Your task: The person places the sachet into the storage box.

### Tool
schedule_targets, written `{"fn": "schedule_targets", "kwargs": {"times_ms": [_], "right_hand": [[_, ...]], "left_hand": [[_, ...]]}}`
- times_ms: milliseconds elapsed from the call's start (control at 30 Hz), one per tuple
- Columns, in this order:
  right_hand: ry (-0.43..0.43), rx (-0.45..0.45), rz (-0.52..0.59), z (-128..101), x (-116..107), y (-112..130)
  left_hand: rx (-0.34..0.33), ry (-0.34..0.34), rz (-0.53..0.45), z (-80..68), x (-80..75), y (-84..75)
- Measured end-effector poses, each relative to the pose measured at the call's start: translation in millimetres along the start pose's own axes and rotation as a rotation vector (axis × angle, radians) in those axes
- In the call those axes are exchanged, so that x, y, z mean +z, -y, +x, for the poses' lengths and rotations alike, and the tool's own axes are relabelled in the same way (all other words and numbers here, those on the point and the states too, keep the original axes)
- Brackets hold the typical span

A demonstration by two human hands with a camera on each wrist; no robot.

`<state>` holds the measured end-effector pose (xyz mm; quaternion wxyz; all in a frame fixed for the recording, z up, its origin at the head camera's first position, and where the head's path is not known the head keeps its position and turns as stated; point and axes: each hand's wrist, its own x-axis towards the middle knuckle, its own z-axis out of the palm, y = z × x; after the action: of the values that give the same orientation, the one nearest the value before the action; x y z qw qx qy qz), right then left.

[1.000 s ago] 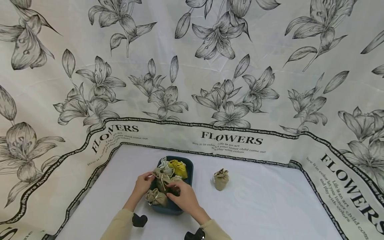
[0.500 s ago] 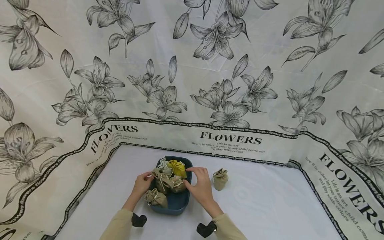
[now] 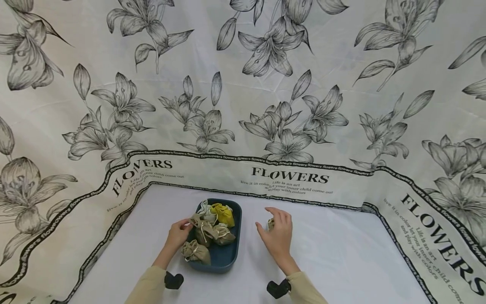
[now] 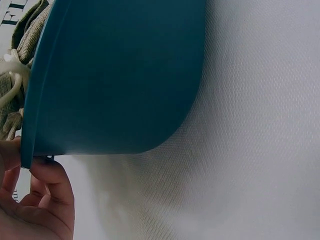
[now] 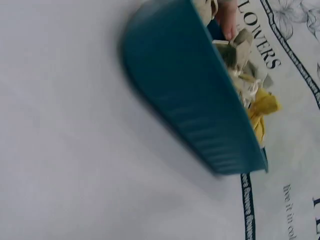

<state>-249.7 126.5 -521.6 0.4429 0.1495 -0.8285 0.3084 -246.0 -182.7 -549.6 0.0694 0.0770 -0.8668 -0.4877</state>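
Head view: one tan pouch (image 3: 270, 223) stands out on the tabletop (image 3: 341, 261) at 3 o'clock of the teal tray (image 3: 233, 253), right hand (image 3: 278, 236) spread loose over it, left hand (image 3: 176, 234) gripping the tray's rim, five pouches (image 3: 206, 230) left inside.

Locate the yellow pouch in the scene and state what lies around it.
In the head view, the yellow pouch lies at the far end of the blue tray, beside a whitish pouch and behind the beige pouches.
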Motion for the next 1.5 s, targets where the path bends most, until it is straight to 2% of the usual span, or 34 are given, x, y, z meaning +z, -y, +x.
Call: {"fn": "schedule_targets", "kwargs": {"times_ms": [133, 467, 633, 833, 1133, 1233, 1500], "right_hand": [[-0.05, 0.038, -0.048, -7, -3, -16], [-0.082, 0.282, -0.043, -24, -4, -42], [-0.044, 0.389, -0.03, -26, -2, -50], [0.02, 0.466, 0.018, -29, 1, -55], [0.177, 0.64, 0.074, -31, 6, -62], [0.216, 0.667, 0.072, -29, 9, -63], [0.241, 0.693, 0.063, -28, 16, -62]], "left_hand": [[-0.001, 0.004, -0.001, -0.4, -0.5, 0.8], [-0.003, -0.003, 0.008, -0.3, -1.0, 3.3], [-0.007, 0.0, 0.005, 0.1, -1.5, 3.7], [-0.001, -0.003, 0.01, 0.6, -1.7, 4.7], [0.004, -0.007, 0.0, 2.4, 0.9, 4.2], [0.013, -0.008, -0.001, 3.0, 1.5, 4.0], [0.01, -0.01, -0.001, 1.8, 2.2, 3.6]]}}
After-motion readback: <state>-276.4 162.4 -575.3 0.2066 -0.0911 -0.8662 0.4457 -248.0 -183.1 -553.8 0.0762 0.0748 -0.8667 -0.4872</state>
